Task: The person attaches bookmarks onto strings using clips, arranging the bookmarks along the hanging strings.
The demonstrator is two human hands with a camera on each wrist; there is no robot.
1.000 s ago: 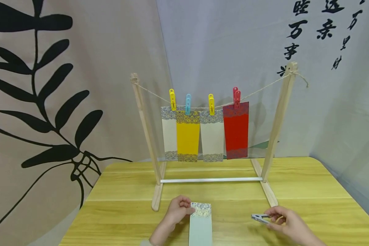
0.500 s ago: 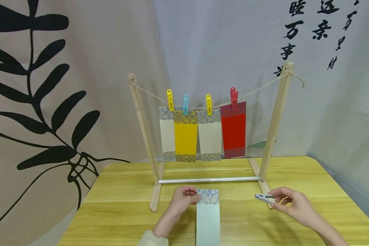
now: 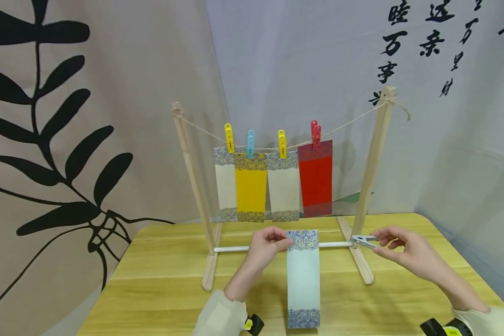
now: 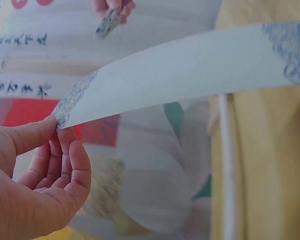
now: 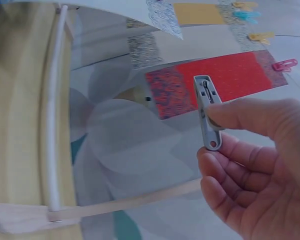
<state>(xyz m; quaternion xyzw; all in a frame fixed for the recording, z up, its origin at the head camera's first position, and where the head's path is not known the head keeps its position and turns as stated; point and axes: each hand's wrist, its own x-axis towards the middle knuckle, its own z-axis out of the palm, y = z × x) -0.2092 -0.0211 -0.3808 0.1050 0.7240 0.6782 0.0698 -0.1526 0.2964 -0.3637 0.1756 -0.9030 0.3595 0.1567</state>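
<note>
My left hand pinches the upper left corner of a pale blue paper strip with patterned bands at both ends. The strip hangs in front of the rack's white crossbar, and in the left wrist view it bows along its length. Off to the right, my right hand holds a grey clothespin between thumb and fingers. Behind and above, a string carries several hanging paper strips: a red one, a yellow one and two white ones, each under a coloured clothespin.
A wooden rack stands on the table, with a left post, a right post and a white crossbar low between them. Its feet reach toward me. A printed cloth hangs close behind the table.
Both hands have risen and moved away from me toward the rack. The pale blue strip has come up with the left hand, its lower patterned end now visible. The clothespin stays in the right hand.
</note>
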